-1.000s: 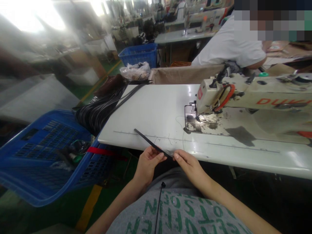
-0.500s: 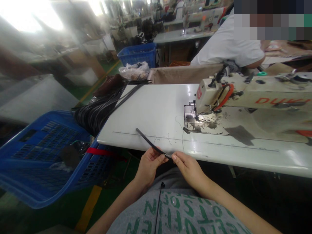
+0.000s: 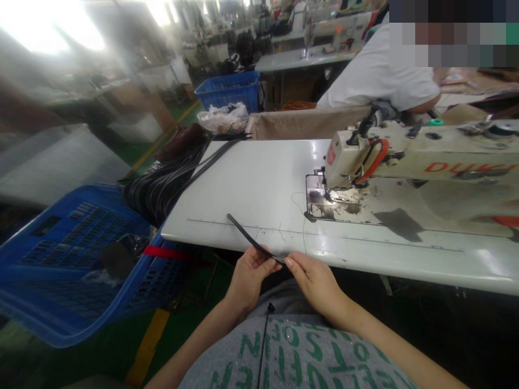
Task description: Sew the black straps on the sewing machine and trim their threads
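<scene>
Pinching black strip (image 3: pixel 243 231): left hand (image 3: pixel 248 276) | right hand (image 3: pixel 315 280): pinching its near end | far end: over table (image 3: pixel 243 181) | sewing machine (image 3: pixel 405 154): on table's right side

The white tabletop (image 3: pixel 247 183) has a smooth, rounded near edge, with 1 dark ruler scale (image 3: pixel 357 239) running along it. To the right stands a cream sewing machine (image 3: pixel 405 156), its metal needle plate (image 3: pixel 314 208) set level with the surface. Fine loose threads (image 3: pixel 280 229) lie across the scale. At the far left corner, dark strips (image 3: pixel 219 156) rest on the top and droop over the side.
</scene>
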`<state>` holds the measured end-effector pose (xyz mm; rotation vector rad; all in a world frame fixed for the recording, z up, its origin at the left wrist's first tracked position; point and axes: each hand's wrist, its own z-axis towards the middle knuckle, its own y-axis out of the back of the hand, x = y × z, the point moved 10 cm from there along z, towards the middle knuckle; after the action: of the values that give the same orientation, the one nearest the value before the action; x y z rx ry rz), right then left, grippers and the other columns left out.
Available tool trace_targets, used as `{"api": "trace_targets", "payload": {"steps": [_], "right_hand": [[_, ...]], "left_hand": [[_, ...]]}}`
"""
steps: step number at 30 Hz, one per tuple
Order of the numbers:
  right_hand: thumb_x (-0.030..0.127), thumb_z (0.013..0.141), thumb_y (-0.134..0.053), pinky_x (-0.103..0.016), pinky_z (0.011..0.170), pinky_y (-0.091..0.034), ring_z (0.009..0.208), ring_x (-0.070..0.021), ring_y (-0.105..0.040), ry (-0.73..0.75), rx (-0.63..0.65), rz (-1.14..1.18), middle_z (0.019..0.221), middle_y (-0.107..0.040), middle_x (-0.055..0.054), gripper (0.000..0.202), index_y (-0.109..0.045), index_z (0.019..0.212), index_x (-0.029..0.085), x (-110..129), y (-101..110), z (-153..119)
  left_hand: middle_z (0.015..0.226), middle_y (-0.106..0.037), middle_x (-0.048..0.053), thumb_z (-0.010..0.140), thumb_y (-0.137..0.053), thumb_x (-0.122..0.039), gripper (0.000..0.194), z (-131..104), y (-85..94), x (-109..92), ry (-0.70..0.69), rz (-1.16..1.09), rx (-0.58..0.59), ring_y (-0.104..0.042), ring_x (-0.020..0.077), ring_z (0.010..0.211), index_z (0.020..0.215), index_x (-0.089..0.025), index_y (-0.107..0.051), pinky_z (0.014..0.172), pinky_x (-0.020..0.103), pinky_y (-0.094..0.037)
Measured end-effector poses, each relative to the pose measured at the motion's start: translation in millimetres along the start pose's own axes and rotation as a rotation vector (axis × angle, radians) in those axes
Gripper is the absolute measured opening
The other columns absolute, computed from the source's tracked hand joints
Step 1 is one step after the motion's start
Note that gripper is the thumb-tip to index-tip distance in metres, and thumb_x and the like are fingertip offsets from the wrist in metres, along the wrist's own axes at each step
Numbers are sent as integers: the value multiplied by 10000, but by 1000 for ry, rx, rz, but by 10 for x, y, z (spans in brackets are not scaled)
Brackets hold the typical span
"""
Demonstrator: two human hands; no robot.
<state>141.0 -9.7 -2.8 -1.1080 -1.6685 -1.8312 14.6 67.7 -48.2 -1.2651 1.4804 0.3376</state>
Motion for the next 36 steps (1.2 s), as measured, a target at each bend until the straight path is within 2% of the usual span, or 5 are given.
{"api": "trace_targets", "payload": {"steps": [21,36], "right_hand": [[535,1074,-264,-288,656,-397,701,-196,-617,43,-25,-96,757,-667,-36,534,-598,797,223,25,14,7],[542,1063,-299,-279,633,-401,684,-187,-598,-2,-53,-1,734,-637,-21,499,-558,771,230,-43,38,-9]], "left_hand": [[856,-702,12,610,-948,-277,433,-21,14,48,33,-68,-76,-699,152,819,905,-142,-661,812,312,-618],[884,-705,22,640,-933,-281,403,-9,4,38,27,-57,-56,-692,156,845,907,-142,-665,831,319,-618]]}}
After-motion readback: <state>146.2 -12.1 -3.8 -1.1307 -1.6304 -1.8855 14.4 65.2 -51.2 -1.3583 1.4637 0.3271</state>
